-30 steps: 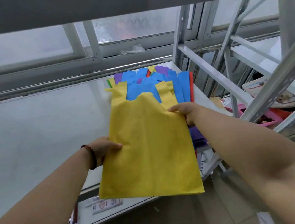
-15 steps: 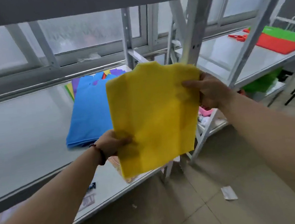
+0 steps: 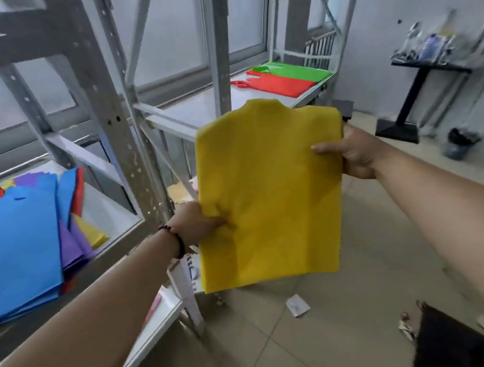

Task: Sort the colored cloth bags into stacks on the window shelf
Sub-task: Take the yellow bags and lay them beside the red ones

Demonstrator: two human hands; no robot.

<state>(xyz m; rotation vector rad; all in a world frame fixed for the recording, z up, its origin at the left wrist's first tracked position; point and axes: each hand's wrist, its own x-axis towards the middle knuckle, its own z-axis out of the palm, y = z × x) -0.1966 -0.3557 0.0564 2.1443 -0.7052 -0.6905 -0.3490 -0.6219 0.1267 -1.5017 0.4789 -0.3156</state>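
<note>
I hold a yellow cloth bag [image 3: 270, 198] up in the air in front of me, over the floor between two racks. My left hand [image 3: 195, 224] pinches its lower left edge and my right hand [image 3: 350, 154] grips its upper right edge. At the left, a mixed pile of bags [image 3: 14, 251] lies on the near window shelf [image 3: 110, 211], a blue one on top with purple, yellow and red edges showing below. On the far window shelf [image 3: 195, 109] lie a red bag stack [image 3: 280, 85] and a green bag stack [image 3: 297, 69] side by side.
Grey perforated rack posts [image 3: 126, 142] stand between the two shelves. A lower shelf [image 3: 159, 312] holds papers. The tiled floor has a paper scrap [image 3: 297, 305] and a dark mat [image 3: 455, 340]. A black stand [image 3: 406, 93] is by the right wall.
Both hands lifted the yellow bag off the mixed pile and carried it to the right. My view swung right too, bringing the far shelf with the red and green stacks closer.
</note>
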